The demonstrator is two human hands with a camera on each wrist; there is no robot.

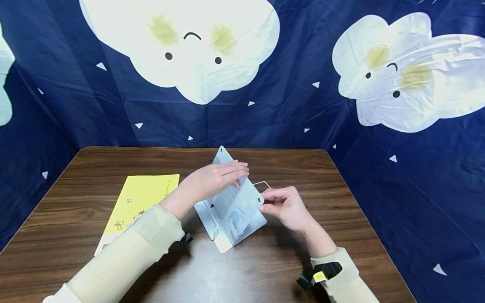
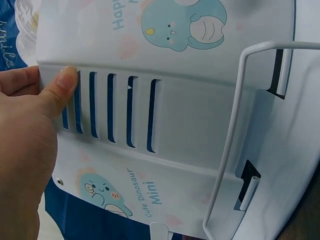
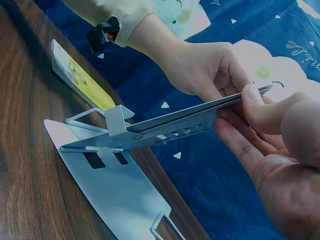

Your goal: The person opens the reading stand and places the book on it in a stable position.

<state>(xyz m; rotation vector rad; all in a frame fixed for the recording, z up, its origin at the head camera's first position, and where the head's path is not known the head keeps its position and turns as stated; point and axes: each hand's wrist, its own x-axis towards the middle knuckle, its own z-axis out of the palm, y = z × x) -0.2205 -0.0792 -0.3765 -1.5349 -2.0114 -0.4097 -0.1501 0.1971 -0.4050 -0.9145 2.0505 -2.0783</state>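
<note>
A pale blue-white metal book stand (image 1: 248, 208) with cartoon dinosaurs stands on the table, its slotted back plate (image 2: 195, 120) raised from a flat base plate (image 3: 120, 187). My left hand (image 1: 212, 181) grips the plate's upper edge; in the left wrist view its thumb (image 2: 62, 87) lies over the slots on the front, fingers behind. At the plate's right corner, my right hand (image 1: 286, 208) pinches the edge between thumb and fingers, also seen in the right wrist view. A bent wire arm (image 2: 236, 115) crosses the plate's lower front.
A yellow book (image 1: 142, 193) lies on the wooden table (image 1: 303, 168), left of the stand and partly behind my left forearm. Dark blue cloth (image 1: 242, 122) with cloud faces hangs around the table's far and side edges. Each wrist carries a black camera band (image 1: 327, 271).
</note>
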